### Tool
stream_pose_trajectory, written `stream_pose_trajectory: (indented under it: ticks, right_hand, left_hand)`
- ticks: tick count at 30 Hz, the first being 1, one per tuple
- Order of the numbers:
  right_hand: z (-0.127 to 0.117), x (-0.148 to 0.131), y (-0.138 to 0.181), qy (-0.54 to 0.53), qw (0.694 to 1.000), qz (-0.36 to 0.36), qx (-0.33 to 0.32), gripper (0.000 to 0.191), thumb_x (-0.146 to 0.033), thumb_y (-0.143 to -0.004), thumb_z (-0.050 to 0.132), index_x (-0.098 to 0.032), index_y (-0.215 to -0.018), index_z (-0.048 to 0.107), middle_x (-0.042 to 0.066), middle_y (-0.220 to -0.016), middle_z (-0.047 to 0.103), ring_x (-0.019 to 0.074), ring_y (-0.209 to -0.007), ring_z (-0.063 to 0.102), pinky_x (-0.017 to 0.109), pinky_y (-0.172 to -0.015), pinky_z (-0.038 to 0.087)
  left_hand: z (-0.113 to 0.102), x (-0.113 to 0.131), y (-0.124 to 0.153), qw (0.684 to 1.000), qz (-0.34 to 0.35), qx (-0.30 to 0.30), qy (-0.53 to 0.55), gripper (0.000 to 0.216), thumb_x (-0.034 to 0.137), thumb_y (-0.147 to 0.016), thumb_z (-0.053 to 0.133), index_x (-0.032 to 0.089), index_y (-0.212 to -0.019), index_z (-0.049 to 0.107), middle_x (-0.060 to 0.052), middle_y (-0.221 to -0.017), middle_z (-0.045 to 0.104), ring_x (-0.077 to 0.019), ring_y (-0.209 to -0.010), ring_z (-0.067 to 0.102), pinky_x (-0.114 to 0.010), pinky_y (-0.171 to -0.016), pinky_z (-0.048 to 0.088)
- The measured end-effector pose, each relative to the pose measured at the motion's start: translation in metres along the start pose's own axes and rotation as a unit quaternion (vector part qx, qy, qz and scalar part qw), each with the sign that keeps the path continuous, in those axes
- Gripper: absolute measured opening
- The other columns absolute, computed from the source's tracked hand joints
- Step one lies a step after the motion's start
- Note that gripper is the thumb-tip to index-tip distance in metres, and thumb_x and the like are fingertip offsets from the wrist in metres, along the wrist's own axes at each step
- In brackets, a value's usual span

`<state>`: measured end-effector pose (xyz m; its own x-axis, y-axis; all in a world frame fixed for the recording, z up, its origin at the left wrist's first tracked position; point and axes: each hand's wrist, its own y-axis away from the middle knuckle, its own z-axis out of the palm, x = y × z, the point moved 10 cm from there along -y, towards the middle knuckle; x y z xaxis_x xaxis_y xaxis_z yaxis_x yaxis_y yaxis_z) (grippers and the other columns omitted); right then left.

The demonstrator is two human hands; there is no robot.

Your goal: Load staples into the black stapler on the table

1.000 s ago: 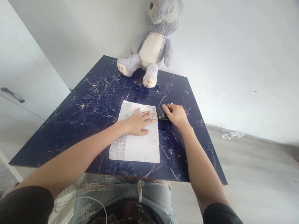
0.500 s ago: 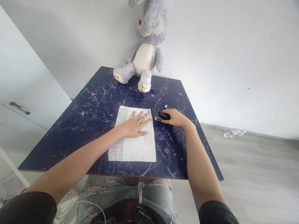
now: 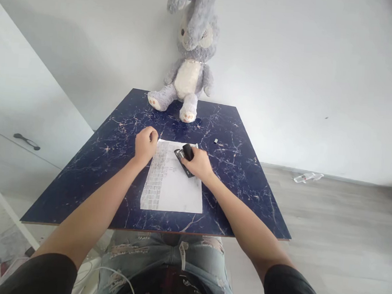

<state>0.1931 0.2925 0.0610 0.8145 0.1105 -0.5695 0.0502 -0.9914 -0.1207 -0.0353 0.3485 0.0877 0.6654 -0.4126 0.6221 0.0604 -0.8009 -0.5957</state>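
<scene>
1. Black stapler: on the far right part of the paper sheet, long axis running far-left to near-right.
2. Right hand: closed over the stapler.
3. Left hand: fisted at the sheet's far left corner, on the counter.

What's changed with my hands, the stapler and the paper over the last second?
The right hand took hold of the black stapler and carried it from the table beside the sheet leftward onto the paper, near its far edge. The left hand lifted off the sheet's middle and closed at its far left corner. The paper, the plush rabbit and the small white bit stayed put.
</scene>
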Motion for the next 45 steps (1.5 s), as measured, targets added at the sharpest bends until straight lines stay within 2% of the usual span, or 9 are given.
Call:
stream_pose_trajectory:
  ticks: [8, 14, 18, 23, 28, 33, 35, 40, 45]
  right_hand:
    - [0.016, 0.006, 0.01, 0.112, 0.99, 0.028, -0.083, 0.025, -0.031, -0.09, 0.065, -0.02, -0.112, 0.067, 0.016, -0.105, 0.078, 0.033, -0.091, 0.074, 0.037, -0.074, 0.052]
    - [-0.043, 0.081, 0.03, 0.122, 0.988, 0.079, -0.049, 0.027, -0.039, -0.088, 0.07, -0.021, -0.108, 0.069, 0.016, -0.098, 0.078, 0.0333, -0.087, 0.074, 0.037, -0.071, 0.052]
    - [-0.07, 0.14, 0.038, -0.042, 0.991, 0.096, -0.082, 0.049, -0.067, -0.093, 0.064, -0.02, -0.109, 0.07, 0.014, -0.096, 0.075, 0.0274, -0.08, 0.07, 0.035, -0.065, 0.053]
    - [-0.112, 0.166, 0.013, -0.041, 0.994, 0.04, 0.094, 0.064, -0.072, -0.103, 0.035, -0.019, -0.115, 0.069, 0.015, -0.107, 0.071, 0.0276, -0.093, 0.069, 0.041, -0.082, 0.059]
    - [-0.06, 0.136, -0.027, 0.163, 0.984, -0.073, -0.02, 0.056, -0.048, -0.109, 0.035, -0.024, -0.156, 0.055, 0.014, -0.173, 0.038, 0.0323, -0.16, 0.036, 0.051, -0.129, 0.034]
    - [-0.013, 0.136, -0.048, 0.233, 0.967, -0.024, -0.103, 0.065, -0.052, -0.111, 0.03, -0.027, -0.171, 0.036, 0.009, -0.182, 0.021, 0.0412, -0.167, 0.019, 0.064, -0.133, 0.022]
    - [-0.002, 0.126, -0.05, 0.236, 0.967, -0.018, -0.098, 0.067, -0.051, -0.111, 0.029, -0.024, -0.171, 0.034, 0.01, -0.182, 0.019, 0.0426, -0.167, 0.017, 0.067, -0.132, 0.02]
    - [0.035, 0.073, -0.056, 0.234, 0.967, -0.006, -0.101, 0.066, -0.047, -0.112, 0.025, -0.018, -0.172, 0.031, 0.015, -0.182, 0.016, 0.0369, -0.169, 0.014, 0.069, -0.132, 0.015]
    - [0.081, -0.006, -0.075, 0.201, 0.974, -0.01, -0.101, 0.066, -0.043, -0.112, 0.023, -0.02, -0.174, 0.027, 0.012, -0.183, 0.014, 0.0385, -0.169, 0.009, 0.075, -0.13, 0.01]
  left_hand:
    - [-0.001, -0.042, -0.003, 0.994, -0.1, -0.023, 0.045, 0.033, 0.019, -0.089, 0.047, 0.021, -0.057, 0.038, 0.003, -0.057, 0.039, -0.0139, -0.061, 0.041, -0.031, -0.064, 0.028]
    - [0.0, -0.047, -0.005, 0.991, -0.122, -0.03, 0.052, 0.031, 0.022, -0.088, 0.046, 0.022, -0.057, 0.038, 0.002, -0.056, 0.04, -0.0147, -0.062, 0.042, -0.031, -0.064, 0.028]
    - [0.007, -0.044, -0.005, 0.992, -0.104, -0.044, 0.062, 0.031, 0.023, -0.086, 0.046, 0.022, -0.056, 0.038, 0.002, -0.055, 0.039, -0.0145, -0.06, 0.042, -0.032, -0.064, 0.028]
    - [0.012, -0.064, -0.007, 0.951, -0.214, -0.037, 0.22, 0.03, 0.031, -0.08, 0.051, 0.023, -0.056, 0.033, 0.003, -0.055, 0.032, -0.0124, -0.053, 0.03, -0.03, -0.054, 0.024]
    - [-0.009, -0.098, -0.015, 0.784, -0.302, -0.161, 0.517, 0.043, 0.044, -0.084, 0.048, 0.024, -0.062, 0.016, 0.006, -0.056, 0.01, -0.0109, -0.046, 0.012, -0.032, -0.046, 0.014]
    - [-0.144, -0.153, -0.029, 0.787, -0.086, 0.176, 0.585, 0.052, 0.048, -0.108, 0.034, 0.019, -0.072, 0.01, 0.001, -0.069, -0.01, -0.0114, -0.054, -0.005, -0.038, -0.053, 0.0]
    - [-0.173, -0.159, -0.022, 0.787, 0.0, 0.26, 0.56, 0.05, 0.046, -0.115, 0.02, 0.019, -0.074, 0.01, 0.0, -0.072, -0.009, -0.012, -0.056, -0.006, -0.039, -0.054, 0.0]
    - [-0.169, -0.166, -0.028, 0.809, 0.001, 0.238, 0.537, 0.048, 0.04, -0.113, -0.016, 0.021, -0.076, 0.009, -0.001, -0.07, -0.011, -0.0138, -0.057, -0.009, -0.041, -0.054, 0.001]
    - [-0.193, -0.171, -0.022, 0.801, 0.051, 0.277, 0.528, 0.052, 0.057, -0.113, -0.009, 0.021, -0.078, 0.007, 0.001, -0.067, -0.011, -0.0131, -0.055, -0.012, -0.041, -0.051, -0.002]
